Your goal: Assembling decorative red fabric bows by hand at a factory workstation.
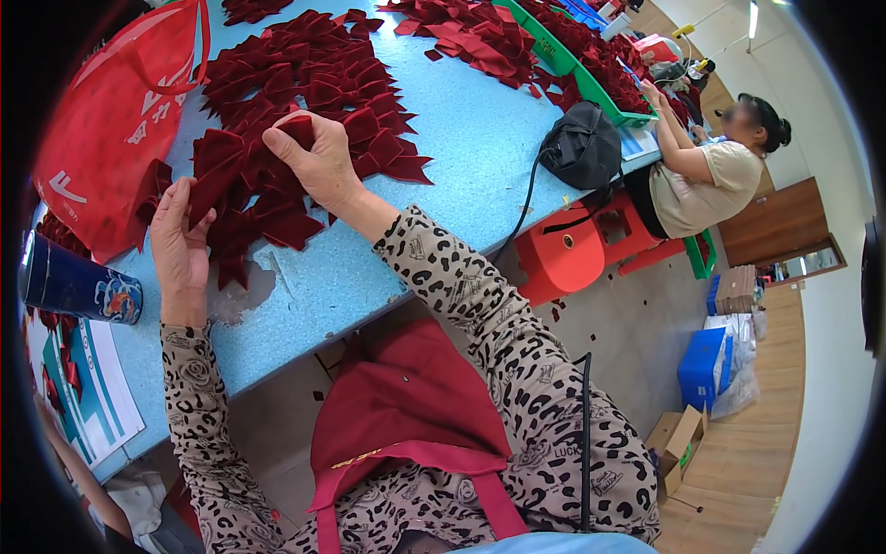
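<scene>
Between my two hands, above the left part of the blue table (461, 102), is a dark red velvet bow (220, 171). My left hand (182, 245) pinches its lower left side, fingers pointing up. At its upper right, my right hand (325, 166) grips velvet between thumb and bent fingers. Part of the bow hides behind my fingers, and it overlaps other bows, so its exact outline is unclear. Just beyond and below my hands lies a wide spread of similar bows (314, 69) in overlapping rows.
A red bag (115, 138) and dark blue cylindrical tin (83, 282) stand at the left, near printed sheets (101, 379). A black bag (581, 148) sits at the table's right edge by a green crate (563, 60). Beyond red stools (563, 254), a co-worker (711, 180) handles something.
</scene>
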### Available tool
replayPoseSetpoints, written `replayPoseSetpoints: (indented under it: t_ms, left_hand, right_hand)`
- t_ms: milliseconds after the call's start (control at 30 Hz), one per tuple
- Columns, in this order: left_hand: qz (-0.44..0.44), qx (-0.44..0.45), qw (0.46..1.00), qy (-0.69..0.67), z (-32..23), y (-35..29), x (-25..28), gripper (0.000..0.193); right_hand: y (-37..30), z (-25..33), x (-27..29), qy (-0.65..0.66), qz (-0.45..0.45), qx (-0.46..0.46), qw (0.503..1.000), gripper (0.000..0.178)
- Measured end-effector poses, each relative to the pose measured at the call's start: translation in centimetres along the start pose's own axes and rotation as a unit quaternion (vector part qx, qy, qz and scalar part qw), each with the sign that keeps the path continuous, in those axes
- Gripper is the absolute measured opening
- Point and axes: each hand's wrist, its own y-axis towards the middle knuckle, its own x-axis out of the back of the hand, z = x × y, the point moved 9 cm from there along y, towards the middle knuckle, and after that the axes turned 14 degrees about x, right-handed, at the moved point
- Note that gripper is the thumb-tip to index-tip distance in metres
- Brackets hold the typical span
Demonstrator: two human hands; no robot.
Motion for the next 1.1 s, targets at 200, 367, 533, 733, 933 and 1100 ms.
replayPoseSetpoints:
  t_ms: [200, 367, 533, 733, 933, 1100]
  left_hand:
    - [-0.012, 0.002, 1.000, -0.025, 0.1, -0.1, -0.2, 0.017]
    - [-0.030, 0.013, 0.997, -0.075, 0.5, 0.2, 0.5, 0.019]
    - [-0.029, 0.015, 0.997, -0.074, -0.1, -0.3, 2.2, 0.022]
    - [0.066, 0.013, 0.995, -0.071, -1.4, 0.2, 4.1, 0.021]
    - [-0.024, -0.006, 0.999, -0.028, -5.9, -3.6, 9.6, 0.024]
    - [-0.053, -0.055, 0.997, 0.015, -7.7, -5.2, 10.2, 0.030]
  right_hand:
    - [0.0, -0.5, 0.5, 0.018, -0.021, 0.000, 1.000, 0.023]
    - [-0.2, -1.4, 0.6, 0.036, -0.040, -0.013, 0.998, 0.024]
    - [-1.1, -3.2, -1.1, 0.092, -0.075, -0.099, 0.988, 0.020]
    - [-1.8, -2.7, -3.4, 0.080, -0.142, -0.150, 0.975, 0.022]
    - [-2.8, -2.4, -11.0, 0.141, -0.094, -0.149, 0.974, 0.023]
    - [-3.3, -1.8, -13.2, 0.124, -0.047, -0.146, 0.980, 0.027]
